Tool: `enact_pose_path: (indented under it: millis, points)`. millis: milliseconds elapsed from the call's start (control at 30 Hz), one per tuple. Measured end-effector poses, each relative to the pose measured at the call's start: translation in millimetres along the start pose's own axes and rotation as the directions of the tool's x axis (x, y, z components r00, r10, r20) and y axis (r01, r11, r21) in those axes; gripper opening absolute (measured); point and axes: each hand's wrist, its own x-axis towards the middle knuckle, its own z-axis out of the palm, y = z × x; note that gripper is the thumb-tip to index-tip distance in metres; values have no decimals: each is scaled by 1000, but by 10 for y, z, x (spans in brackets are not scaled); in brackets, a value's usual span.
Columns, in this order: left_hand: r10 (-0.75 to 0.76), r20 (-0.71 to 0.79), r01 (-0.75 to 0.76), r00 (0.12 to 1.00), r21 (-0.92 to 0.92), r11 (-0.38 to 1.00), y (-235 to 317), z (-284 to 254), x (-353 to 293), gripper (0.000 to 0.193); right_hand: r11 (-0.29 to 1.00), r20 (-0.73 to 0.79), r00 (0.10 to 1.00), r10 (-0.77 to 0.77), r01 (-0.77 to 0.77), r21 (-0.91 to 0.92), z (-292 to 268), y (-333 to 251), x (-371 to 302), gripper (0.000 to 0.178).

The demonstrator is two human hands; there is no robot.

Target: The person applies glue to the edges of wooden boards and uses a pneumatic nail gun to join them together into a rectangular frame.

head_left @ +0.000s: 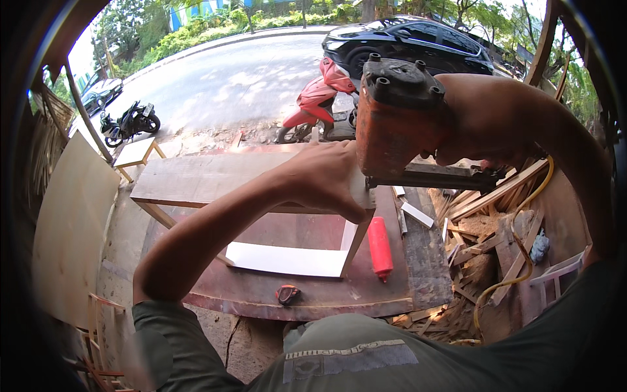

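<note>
My right hand (467, 121) is wrapped round the handle of an orange-red pneumatic nail gun (392, 134) with a black cap. The gun's lower end is at the right end of a wooden box frame (206, 175), whose top is a flat board. At that same end, my left hand (326, 173) grips the board, its thumb over the near edge. Contact between the gun's tip and the wood is hidden. Beneath the top, a white inner panel (287, 259) shows. A red bottle (379, 248) lies beside the box, and a tape measure (287, 294) lies in front.
The box stands on a low reddish worktable (326, 302). Wood offcuts (490, 228) and a yellow hose (519, 242) are at right. A large plywood sheet (72, 228) leans at left, near a small stool (135, 151). Beyond are a red scooter (313, 101) and a dark car (418, 42).
</note>
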Motion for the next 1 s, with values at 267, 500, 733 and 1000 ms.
enact_pose_path:
  millis: [267,500,733,1000]
  points:
    - [-66,41,64,997,45,997,97,-49,-36,79,1000,-17,1000,-25,25,-4,-90,-29,35,38]
    - [-129,30,123,991,140,982,182,-64,-55,87,999,-74,997,-33,33,-6,-192,-12,-80,41]
    - [-166,62,153,984,178,972,155,-38,-27,94,997,-87,995,-40,45,64,-281,62,-118,31]
    - [-112,85,98,990,155,983,92,-37,78,104,998,45,998,37,-40,56,-314,198,-4,35]
